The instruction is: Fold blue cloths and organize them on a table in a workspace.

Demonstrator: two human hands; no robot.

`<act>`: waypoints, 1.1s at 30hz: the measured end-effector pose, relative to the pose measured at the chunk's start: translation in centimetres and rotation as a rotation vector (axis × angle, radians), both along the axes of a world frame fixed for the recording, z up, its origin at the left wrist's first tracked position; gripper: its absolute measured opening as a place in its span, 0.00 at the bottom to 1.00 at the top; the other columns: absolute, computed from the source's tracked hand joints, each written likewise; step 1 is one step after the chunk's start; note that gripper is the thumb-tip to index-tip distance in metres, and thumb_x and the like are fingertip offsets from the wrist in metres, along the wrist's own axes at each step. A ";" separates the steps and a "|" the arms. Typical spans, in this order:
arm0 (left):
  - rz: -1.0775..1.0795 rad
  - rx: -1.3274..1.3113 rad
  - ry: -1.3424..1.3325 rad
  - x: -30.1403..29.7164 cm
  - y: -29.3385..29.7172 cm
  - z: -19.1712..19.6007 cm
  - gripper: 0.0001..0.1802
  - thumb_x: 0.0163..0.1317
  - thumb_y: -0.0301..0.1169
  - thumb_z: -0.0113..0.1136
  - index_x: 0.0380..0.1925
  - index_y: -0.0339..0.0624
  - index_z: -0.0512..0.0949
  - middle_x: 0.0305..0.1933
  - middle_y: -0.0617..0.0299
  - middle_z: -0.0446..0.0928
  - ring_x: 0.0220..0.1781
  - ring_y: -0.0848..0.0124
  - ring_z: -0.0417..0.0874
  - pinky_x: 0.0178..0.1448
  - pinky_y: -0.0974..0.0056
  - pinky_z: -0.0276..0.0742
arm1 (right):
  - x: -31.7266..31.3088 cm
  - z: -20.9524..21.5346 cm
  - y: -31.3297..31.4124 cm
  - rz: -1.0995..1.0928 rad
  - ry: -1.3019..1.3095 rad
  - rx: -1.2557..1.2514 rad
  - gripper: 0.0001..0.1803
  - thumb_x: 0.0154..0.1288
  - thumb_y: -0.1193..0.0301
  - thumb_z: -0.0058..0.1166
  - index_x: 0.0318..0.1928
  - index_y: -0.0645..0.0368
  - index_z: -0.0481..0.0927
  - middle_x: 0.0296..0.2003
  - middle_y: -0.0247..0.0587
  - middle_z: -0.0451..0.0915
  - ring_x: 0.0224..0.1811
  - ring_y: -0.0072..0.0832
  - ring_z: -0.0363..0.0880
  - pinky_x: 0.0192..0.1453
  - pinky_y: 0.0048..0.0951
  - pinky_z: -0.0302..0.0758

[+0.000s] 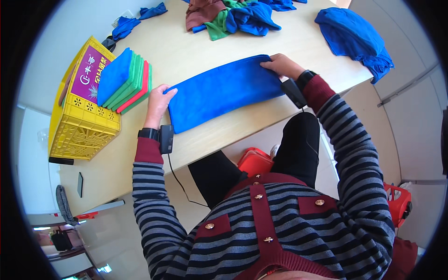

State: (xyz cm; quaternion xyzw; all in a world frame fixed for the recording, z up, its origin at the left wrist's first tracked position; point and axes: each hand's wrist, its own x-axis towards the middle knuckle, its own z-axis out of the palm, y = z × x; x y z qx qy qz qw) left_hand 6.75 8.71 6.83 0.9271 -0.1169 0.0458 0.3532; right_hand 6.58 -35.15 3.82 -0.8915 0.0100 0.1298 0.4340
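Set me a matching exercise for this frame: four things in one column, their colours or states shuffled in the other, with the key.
1. Long cloth
2. Folded stack
3. Crate
4. Loose heap

A. Yellow, with a purple panel
B. Crumpled brown, green and blue, at the far side of the table
C. Blue, held between left hand and right hand
D. Blue, green and red layers

Pairs: 1-C, 2-D, 3-A, 4-B

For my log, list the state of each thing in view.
Blue cloth: folded, held out lengthwise
Left hand: closed on cloth's left end
Right hand: closed on cloth's right end
Folded cloths: stacked, blue on top
Mixed cloths: heaped, crumpled
Blue bundle: rumpled, partly overhanging the table
Yellow crate: on the table
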 end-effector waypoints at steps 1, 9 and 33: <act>0.035 -0.001 0.012 0.5 -0.5 -0.8 0.12 0.64 0.31 0.69 0.41 0.31 0.84 0.31 0.66 0.81 0.32 0.81 0.76 0.37 0.69 0.74 | 0.3 -0.2 -0.3 -0.024 -0.003 -0.066 0.32 0.71 0.49 0.58 0.60 0.66 0.81 0.48 0.51 0.86 0.41 0.35 0.85 0.42 0.35 0.85; 0.139 -0.323 -0.011 -1.4 0.2 -5.9 0.27 0.66 0.28 0.68 0.63 0.32 0.73 0.33 0.66 0.80 0.33 0.81 0.75 0.36 0.73 0.71 | -4.5 0.3 -0.8 -0.207 -0.009 0.186 0.34 0.74 0.53 0.57 0.69 0.64 0.72 0.42 0.44 0.85 0.36 0.29 0.81 0.41 0.28 0.81; 0.425 0.014 -0.353 -18.4 -5.0 -6.6 0.28 0.63 0.21 0.64 0.65 0.38 0.73 0.25 0.60 0.69 0.28 0.64 0.70 0.38 0.57 0.70 | -11.3 -4.9 2.8 -0.258 -0.718 -0.207 0.25 0.74 0.72 0.53 0.69 0.50 0.70 0.56 0.55 0.82 0.55 0.51 0.84 0.59 0.43 0.82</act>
